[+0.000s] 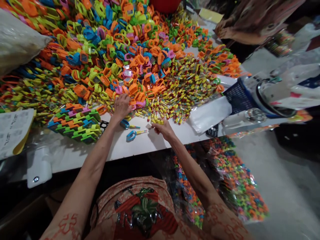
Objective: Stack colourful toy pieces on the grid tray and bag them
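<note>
My left hand (pixel 122 106) reaches to the front edge of a heap of plastic toy watches (pixel 140 63); its fingers curl down among orange and pink ones, and their tips are hidden. My right hand (pixel 164 130) is closed, its fingertips at a few small yellow tubes (pixel 158 121) by the edge of a spread of such tubes (pixel 190 83). Between the hands, two blue toy watches (pixel 131 135) lie on the white table (pixel 140 148), each with a small tube beside it. Left of my left arm stands a neat block of stacked toy watches (pixel 77 125) in several colours.
Plastic bags (pixel 210 113), a dark blue basket (pixel 237 95) and a clear jar (pixel 253 116) stand to the right. A white phone (pixel 38 166) and printed sheet (pixel 15 133) lie left. Bagged watches (pixel 235 176) fill the space below. Another person's hands (pixel 226 30) show at the back right.
</note>
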Demonstrator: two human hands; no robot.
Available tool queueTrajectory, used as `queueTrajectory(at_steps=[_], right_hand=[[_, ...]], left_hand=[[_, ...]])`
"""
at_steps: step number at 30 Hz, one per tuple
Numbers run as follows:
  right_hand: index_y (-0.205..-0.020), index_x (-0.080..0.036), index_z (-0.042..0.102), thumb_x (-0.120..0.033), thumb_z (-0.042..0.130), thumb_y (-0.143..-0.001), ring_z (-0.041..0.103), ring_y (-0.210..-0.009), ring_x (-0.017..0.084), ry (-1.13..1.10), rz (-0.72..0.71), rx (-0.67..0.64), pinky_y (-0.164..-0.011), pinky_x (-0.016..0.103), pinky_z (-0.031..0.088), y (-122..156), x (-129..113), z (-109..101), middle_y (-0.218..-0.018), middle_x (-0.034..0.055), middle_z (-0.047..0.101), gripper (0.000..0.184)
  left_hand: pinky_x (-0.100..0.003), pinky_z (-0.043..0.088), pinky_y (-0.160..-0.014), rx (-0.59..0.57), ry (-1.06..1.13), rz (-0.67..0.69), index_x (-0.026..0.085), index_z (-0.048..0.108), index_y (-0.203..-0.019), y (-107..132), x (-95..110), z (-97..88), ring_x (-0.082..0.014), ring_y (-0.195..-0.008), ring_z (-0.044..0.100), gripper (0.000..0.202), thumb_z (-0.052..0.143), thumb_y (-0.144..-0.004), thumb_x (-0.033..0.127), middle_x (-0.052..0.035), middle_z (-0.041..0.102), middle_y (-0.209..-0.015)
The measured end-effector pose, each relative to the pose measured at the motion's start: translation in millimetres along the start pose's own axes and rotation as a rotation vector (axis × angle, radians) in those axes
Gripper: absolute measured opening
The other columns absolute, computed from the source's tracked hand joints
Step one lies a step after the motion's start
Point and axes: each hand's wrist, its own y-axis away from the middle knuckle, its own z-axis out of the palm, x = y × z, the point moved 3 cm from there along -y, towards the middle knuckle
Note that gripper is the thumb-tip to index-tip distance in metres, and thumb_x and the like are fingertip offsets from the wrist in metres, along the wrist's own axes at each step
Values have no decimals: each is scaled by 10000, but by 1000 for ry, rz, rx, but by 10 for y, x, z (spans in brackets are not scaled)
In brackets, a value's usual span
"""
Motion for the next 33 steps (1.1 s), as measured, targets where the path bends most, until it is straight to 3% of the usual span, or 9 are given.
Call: queueTrajectory(at_steps=[2, 5, 10, 13, 17, 20, 23, 28, 33], right_hand=[[-766, -191, 554, -529, 824, -614, 424, -411, 66, -16, -24, 39, -385, 226, 292, -2, -14, 30, -594, -18, 619, 459], [-773, -192, 552, -604, 831, -613, 417, -398, 59, -50, -60, 55, -378, 226, 264, -17, -39, 129, -631, -10, 641, 523], [-807, -182, 579, -588, 820, -646, 457, -434, 66, -26, -118, 4, -400, 213, 299, 14, -154, 387, -635, -28, 616, 499], [-909, -189, 586, -547, 823, -663, 480, -452, 75, -7, -168, -16, -419, 209, 338, 55, -258, 515, -648, -35, 639, 495], [-845, -188, 610, -538, 854, -641, 504, -505, 84, 50, -226, -115, -439, 207, 369, 101, -337, 611, -632, -49, 584, 473], [-819, -172, 645, -534, 860, -647, 490, -504, 84, 78, -199, -172, -443, 210, 365, 142, -306, 604, -588, -50, 546, 455], [-819, -153, 667, -531, 854, -661, 477, -476, 83, 99, -152, -190, -440, 214, 357, 181, -256, 570, -542, -51, 532, 450], [-806, -138, 680, -505, 878, -626, 501, -499, 81, 143, -182, -213, -461, 212, 392, 209, -269, 573, -577, -42, 565, 454], [-775, -130, 685, -489, 843, -664, 498, -473, 83, 140, -152, -222, -437, 210, 367, 210, -267, 553, -548, -31, 568, 408]], left_hand=[[-429, 423, -993, 42, 59, -15, 199, 588, -874, 38, -42, -8, -321, -1134, 585, 90, 653, -814, 210, -135, 662, -1111], [-359, 461, -888, 99, 179, -97, 224, 496, -774, 114, -130, -2, -266, -994, 605, 204, 697, -782, 252, -82, 641, -971], [-325, 472, -806, 189, 363, -221, 229, 488, -832, 335, -148, -41, -206, -845, 595, 157, 634, -775, 218, -20, 611, -859], [-323, 493, -776, 127, 518, -159, 224, 511, -927, 610, -1, -23, -197, -810, 613, 195, 635, -783, 270, -14, 623, -879], [-307, 524, -755, 27, 657, -125, 227, 521, -990, 1040, 192, 62, -186, -823, 644, 254, 630, -857, 414, -16, 650, -912], [-303, 523, -761, 31, 636, -83, 223, 551, -961, 1258, 254, 74, -181, -842, 639, 264, 557, -930, 486, -26, 667, -924], [-317, 517, -830, 64, 592, 20, 215, 585, -950, 1360, 276, 35, -190, -923, 640, 293, 529, -964, 502, -51, 682, -1000], [-289, 495, -754, 65, 509, 93, 211, 603, -954, 1396, 288, 0, -175, -841, 626, 313, 550, -980, 518, -36, 670, -932], [-303, 509, -788, 118, 450, 195, 206, 608, -956, 1394, 316, -9, -189, -903, 642, 303, 570, -991, 505, -57, 676, -968]])
